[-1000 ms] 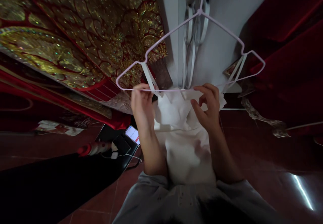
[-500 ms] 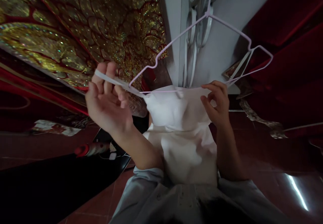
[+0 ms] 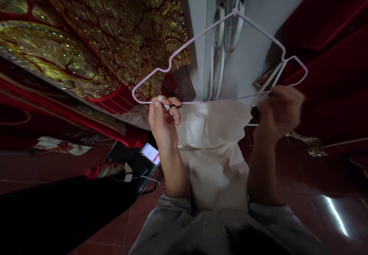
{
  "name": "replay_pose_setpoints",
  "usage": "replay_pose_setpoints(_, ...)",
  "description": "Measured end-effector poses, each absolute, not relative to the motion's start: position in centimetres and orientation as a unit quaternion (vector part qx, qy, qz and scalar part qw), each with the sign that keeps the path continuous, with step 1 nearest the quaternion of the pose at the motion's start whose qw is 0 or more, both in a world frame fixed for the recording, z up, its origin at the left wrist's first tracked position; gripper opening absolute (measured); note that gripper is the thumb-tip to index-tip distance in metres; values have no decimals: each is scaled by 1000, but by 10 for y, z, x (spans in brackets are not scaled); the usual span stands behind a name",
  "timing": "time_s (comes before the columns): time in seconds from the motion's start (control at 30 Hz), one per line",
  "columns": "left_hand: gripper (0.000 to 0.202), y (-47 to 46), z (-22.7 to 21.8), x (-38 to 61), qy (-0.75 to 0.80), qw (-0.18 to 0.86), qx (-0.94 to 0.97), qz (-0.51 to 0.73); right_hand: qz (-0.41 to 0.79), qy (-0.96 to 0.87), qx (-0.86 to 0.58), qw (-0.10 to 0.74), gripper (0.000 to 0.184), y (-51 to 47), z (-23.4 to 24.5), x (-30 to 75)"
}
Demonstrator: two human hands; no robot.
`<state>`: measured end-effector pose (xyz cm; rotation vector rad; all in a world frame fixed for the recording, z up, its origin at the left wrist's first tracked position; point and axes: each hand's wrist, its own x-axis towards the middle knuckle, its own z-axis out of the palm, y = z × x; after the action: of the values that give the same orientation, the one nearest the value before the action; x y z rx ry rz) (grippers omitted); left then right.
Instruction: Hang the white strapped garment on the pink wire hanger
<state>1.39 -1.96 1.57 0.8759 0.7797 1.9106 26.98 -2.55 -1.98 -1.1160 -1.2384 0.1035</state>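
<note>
A pale lilac clothes hanger [image 3: 202,37] hangs upright in front of me. Below its bar is a white strapped garment [image 3: 214,123], its lower part reaching down against my body. Its right strap [image 3: 273,76] runs up over the hanger's right shoulder notch. My left hand [image 3: 165,123] is closed at the lower left of the bar, a white strap [image 3: 164,102] wrapped across its fingers; the hanger's left shoulder is bare. Beside the garment's upper right corner, my right hand [image 3: 283,111] is at the bar and strap, its fingers smeared by motion.
Gold sequined red cloth [image 3: 115,29] fills the left side; dark red cloth [image 3: 330,56] hangs at right. White curled metalwork [image 3: 220,48] stands behind the hanger. On a black surface at lower left lie a lit phone [image 3: 151,153] and a red-capped bottle [image 3: 105,169].
My left hand has moved right and down to the hanger bar with the strap, its fingers closing. My right hand has moved right, off the garment's top edge. The phone has come into view.
</note>
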Motion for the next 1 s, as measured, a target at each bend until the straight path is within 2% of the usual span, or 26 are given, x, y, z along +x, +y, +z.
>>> replay_pose_setpoints(0.07,44,-19,13,17,323,438,340,767,10,-464,-482,743,31,-16,-11,286)
replay_pose_setpoints(0.1,44,-18,11,18,326,440,335,767,27,-452,-483,750,30,-12,-5,292)
replay_pose_setpoints(0.23,44,-17,7,19,314,436,340,772,189,-502,-534,654,16,-9,28,301)
replay_pose_setpoints(0.33,45,-16,6,18,313,426,349,774,235,-498,-550,628,3,-18,51,299)
replay_pose_setpoints(0.5,47,-15,4,16,306,417,358,778,265,-520,-527,618,5,-30,71,294)
replay_pose_setpoints(0.57,47,-15,4,15,312,413,359,777,287,-530,-464,650,21,-25,71,293)
replay_pose_setpoints(0.67,48,-15,4,15,323,412,362,772,225,-502,-364,752,45,0,55,305)
replay_pose_setpoints(0.73,46,-16,5,15,318,416,364,770,133,-469,-320,813,44,23,33,324)
replay_pose_setpoints(0.87,44,-15,9,12,329,418,356,768,-16,-385,-417,823,40,46,-21,358)
replay_pose_setpoints(1.0,44,-14,10,12,339,435,345,760,-44,-317,-438,840,33,21,-41,338)
